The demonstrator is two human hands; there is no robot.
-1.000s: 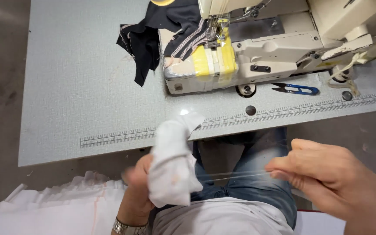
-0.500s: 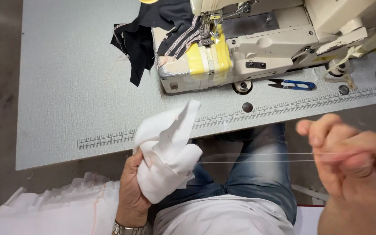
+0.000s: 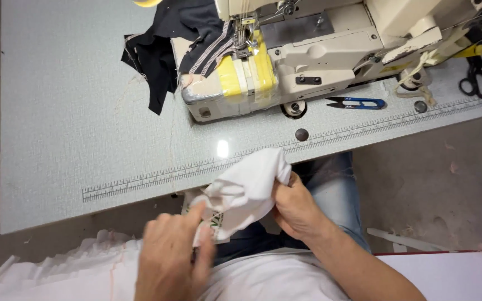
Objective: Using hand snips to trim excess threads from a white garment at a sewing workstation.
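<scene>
A bunched white cloth (image 3: 246, 192) sits just off the table's (image 3: 73, 139) near edge, above the lap. The right hand (image 3: 297, 209) pinches its right side, fingers closed; the left hand (image 3: 174, 259) grips its lower edge. Beyond stands the sewing machine (image 3: 308, 56), with blue thread snips (image 3: 358, 102) beside it.

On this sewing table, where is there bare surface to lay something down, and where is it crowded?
Bare: the wide table stretch left of the black fabric, down to the ruler strip, and the narrow band between sewing machine and that strip. Crowded: the right end, with blue thread snips and black scissors.
</scene>
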